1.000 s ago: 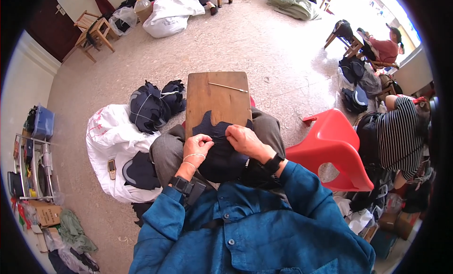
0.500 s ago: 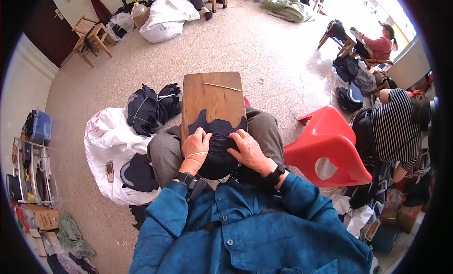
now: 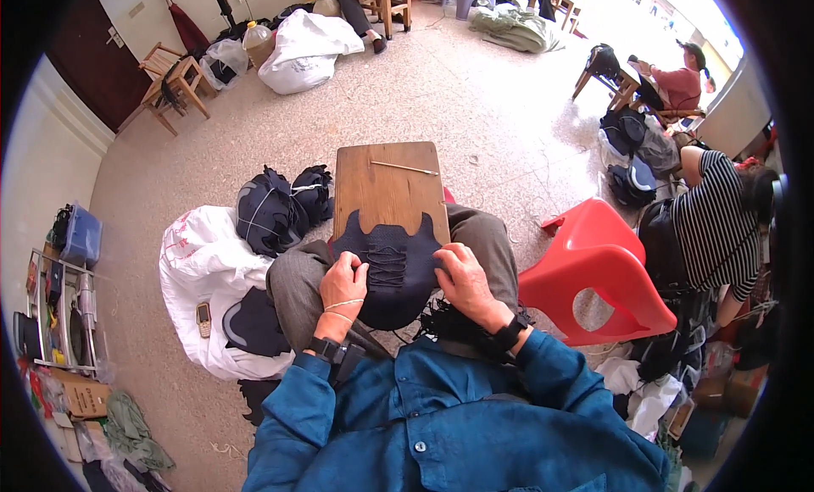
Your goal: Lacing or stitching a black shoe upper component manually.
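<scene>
A dark navy knitted shoe upper (image 3: 407, 297) lies face up over the near part of a wooden board (image 3: 386, 191) at my lap. Black lacing (image 3: 386, 267) zigzags down its middle, and two pointed tabs stick out at the far end. My left hand (image 3: 343, 280) has its fingers closed on the upper's left edge. On the opposite edge, my right hand (image 3: 462, 282) grips the fabric between thumb and curled fingers. Beyond the upper, a thin metal rod-like tool (image 3: 404, 167) with a lighter end rests across the board's far part.
Tied bundles of dark uppers (image 3: 275, 208) sit left of the board. A white sack (image 3: 195, 246) beside them carries a keypad phone (image 3: 203, 320) and a loose upper (image 3: 259, 324). A red plastic stool (image 3: 593, 272) stands at right, near a person in a striped shirt (image 3: 716, 221).
My hands have moved apart to the upper's two sides, and it lies flatter with its lacing exposed. The whole view has shifted slightly.
</scene>
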Demonstrator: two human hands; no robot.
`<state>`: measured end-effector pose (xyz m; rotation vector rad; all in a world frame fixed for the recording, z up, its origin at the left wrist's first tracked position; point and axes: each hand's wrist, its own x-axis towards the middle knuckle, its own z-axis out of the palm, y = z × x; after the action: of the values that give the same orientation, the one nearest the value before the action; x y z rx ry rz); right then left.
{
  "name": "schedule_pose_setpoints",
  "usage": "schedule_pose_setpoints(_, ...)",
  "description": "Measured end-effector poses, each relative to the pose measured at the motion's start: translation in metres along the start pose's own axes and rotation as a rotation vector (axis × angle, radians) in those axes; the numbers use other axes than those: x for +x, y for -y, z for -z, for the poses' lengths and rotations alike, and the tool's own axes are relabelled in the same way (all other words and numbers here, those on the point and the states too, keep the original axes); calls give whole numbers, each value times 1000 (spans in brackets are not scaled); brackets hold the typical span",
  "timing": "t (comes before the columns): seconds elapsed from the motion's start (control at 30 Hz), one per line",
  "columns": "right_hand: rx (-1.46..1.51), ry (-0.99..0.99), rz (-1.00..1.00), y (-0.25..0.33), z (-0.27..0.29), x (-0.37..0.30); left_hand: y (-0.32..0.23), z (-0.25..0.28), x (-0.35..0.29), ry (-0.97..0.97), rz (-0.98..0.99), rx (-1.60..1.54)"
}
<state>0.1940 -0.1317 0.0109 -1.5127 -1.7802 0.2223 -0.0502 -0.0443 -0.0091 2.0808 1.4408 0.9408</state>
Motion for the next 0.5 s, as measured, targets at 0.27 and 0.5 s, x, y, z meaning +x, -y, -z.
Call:
schedule_pose_setpoints(0.27, 90, 89, -78, 2, -37, 26, -18, -8, 15, 41, -84, -53)
schedule_pose_setpoints(0.5, -86, 230, 46, 3, -41, 42, -11, -15, 19, -1, -57, -106)
